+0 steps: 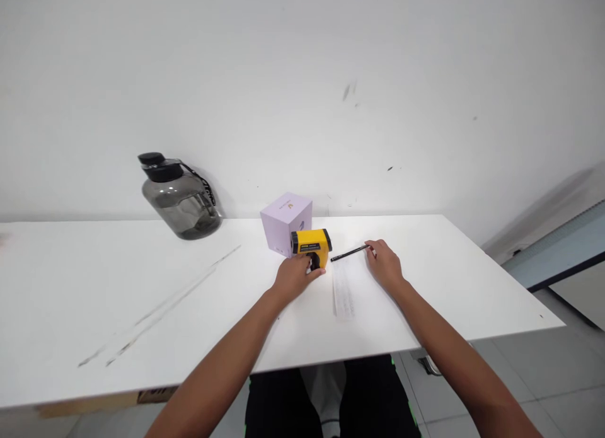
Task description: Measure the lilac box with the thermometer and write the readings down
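My left hand is closed around the lower part of a yellow and black infrared thermometer, shaped like a pistol, which stands upright on the table with its front pointing left. Between finger and thumb, my right hand pinches one end of a slim black pen. The pen's other end points left, close to the thermometer's handle. Below the pen lies a narrow white slip of paper with faint print. Directly behind the thermometer sits a lilac box, partly hidden by it.
A large grey see-through water bottle with a black lid and strap is at the back left, near the wall. The white table has dark scuff marks on its left. Its right edge slants toward the floor.
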Motion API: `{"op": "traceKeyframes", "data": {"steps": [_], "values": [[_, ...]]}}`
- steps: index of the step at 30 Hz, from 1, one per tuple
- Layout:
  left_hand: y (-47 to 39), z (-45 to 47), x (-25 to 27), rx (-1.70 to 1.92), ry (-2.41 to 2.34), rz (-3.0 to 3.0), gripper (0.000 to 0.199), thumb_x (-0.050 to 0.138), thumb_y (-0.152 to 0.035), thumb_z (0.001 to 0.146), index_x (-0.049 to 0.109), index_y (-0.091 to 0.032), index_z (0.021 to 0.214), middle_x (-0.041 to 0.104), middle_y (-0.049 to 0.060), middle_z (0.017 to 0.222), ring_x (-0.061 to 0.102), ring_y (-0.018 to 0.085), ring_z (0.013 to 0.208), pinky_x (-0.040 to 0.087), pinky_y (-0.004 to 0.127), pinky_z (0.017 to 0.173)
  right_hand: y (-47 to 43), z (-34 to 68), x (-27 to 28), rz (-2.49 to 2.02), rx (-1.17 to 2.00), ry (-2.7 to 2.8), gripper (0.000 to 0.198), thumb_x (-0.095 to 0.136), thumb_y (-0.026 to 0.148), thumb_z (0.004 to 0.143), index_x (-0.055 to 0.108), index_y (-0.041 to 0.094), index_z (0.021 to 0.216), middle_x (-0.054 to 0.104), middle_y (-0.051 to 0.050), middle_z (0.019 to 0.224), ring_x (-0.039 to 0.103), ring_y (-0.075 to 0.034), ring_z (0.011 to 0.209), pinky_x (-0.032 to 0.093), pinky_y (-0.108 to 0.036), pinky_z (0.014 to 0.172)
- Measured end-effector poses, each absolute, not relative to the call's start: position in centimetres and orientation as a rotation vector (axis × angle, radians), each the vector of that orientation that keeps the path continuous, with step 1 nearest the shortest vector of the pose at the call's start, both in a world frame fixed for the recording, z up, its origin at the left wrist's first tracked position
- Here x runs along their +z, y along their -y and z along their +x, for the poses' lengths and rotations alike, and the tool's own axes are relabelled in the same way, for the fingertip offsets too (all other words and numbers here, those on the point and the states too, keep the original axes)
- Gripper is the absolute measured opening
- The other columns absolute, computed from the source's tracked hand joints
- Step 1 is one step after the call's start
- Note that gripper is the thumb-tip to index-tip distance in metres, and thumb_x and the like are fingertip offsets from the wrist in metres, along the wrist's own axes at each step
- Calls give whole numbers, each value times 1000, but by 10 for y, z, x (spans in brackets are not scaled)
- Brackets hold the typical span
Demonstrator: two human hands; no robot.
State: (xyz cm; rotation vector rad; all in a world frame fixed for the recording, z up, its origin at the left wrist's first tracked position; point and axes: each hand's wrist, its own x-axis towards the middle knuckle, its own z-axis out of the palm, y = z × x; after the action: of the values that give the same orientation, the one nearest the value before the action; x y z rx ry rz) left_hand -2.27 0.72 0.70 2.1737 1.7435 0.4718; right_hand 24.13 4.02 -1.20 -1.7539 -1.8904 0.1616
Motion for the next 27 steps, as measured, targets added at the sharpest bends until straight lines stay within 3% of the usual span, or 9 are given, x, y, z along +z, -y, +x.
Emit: {"op": "traceKeyframes", "data": {"steps": [7,16,24,27], "values": [[-8,-22,5,502,-1710,2177,36,54,-53,89,63,-19,98,65,9,111,64,25,95,48,36,78,-43,246,-11,-1904,186,1865,29,45,26,94,70,23,109,67,-8,106,64,-22,86,43,-32,67],[-6,-22,8,490,-1692,2221,37,51,-51,90,63,-18,99,64,11,114,64,27,99,49,37,81,-42,244,-6,-1944,225,1848,30,42,29,94,71,20,96,68,-8,98,62,-21,82,41,-31,66],[-8,-22,4,514,-1696,2214,37,53,-51,89,63,-18,102,64,12,114,64,28,102,49,37,82,-39,245,-7,-1745,212,1849,36,45,38,93,66,20,116,67,-8,101,63,-21,83,48,-35,75],[-9,-23,4,518,-1673,2232,34,53,-49,90,63,-17,100,65,13,112,64,29,102,49,38,83,-35,234,6,-1479,358,2014,40,57,43,88,64,22,121,66,-10,113,64,-24,98,50,-39,90]]}}
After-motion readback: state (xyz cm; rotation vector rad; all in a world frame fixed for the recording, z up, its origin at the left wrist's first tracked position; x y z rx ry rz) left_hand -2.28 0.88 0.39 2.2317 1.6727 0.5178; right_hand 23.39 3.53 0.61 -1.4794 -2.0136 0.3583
